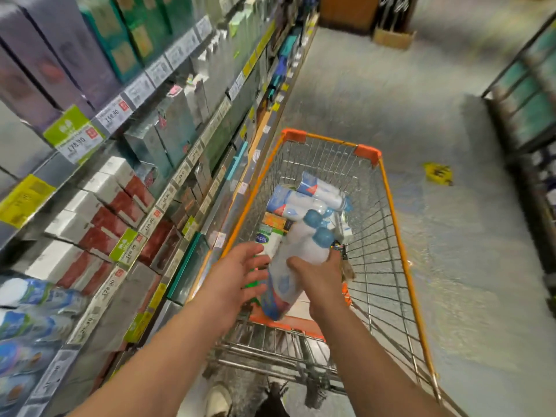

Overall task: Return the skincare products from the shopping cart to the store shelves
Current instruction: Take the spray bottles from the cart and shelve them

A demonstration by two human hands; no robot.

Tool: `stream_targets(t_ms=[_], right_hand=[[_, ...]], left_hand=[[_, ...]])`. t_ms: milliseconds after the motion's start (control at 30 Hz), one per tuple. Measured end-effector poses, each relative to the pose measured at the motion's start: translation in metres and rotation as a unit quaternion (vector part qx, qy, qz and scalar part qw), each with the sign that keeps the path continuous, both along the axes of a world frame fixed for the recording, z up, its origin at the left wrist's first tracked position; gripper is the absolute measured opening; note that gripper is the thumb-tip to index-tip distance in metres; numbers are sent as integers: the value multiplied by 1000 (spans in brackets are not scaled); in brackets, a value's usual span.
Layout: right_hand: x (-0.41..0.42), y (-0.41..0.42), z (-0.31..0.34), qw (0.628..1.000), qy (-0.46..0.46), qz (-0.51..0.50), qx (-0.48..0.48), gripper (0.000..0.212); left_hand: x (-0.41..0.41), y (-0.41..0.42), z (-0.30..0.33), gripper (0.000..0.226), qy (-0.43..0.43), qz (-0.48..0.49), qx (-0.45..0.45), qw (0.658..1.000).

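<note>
Bottles (296, 254): 2 white, blue caps, blue/red labels, blurry, held over cart (394, 212).
R hand (319, 275): grips the pair.
L hand (237, 272): fingers spread, touching pack's side.
Shelves (129, 164): left of cart.

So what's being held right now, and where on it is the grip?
The right hand grips a pack of white bottles with blue caps around its middle, above the cart. The left hand, fingers spread, touches or nearly touches its side.

floor sticker (438, 173) yellow | cardboard box (393, 38) far aisle end
</note>
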State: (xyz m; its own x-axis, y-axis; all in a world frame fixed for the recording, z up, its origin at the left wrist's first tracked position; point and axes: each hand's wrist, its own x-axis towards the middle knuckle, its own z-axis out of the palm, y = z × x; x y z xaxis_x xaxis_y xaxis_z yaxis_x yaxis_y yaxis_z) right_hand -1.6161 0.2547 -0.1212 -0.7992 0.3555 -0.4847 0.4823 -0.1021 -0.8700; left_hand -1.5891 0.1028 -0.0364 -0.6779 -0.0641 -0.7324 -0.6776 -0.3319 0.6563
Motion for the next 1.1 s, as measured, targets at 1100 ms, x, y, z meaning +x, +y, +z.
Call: stream_targets(t_ms=[1100], right_hand=[[60, -9, 261, 929, 292, 223, -34, 69]], left_hand=[[51, -11, 146, 62, 350, -10, 14, 937]])
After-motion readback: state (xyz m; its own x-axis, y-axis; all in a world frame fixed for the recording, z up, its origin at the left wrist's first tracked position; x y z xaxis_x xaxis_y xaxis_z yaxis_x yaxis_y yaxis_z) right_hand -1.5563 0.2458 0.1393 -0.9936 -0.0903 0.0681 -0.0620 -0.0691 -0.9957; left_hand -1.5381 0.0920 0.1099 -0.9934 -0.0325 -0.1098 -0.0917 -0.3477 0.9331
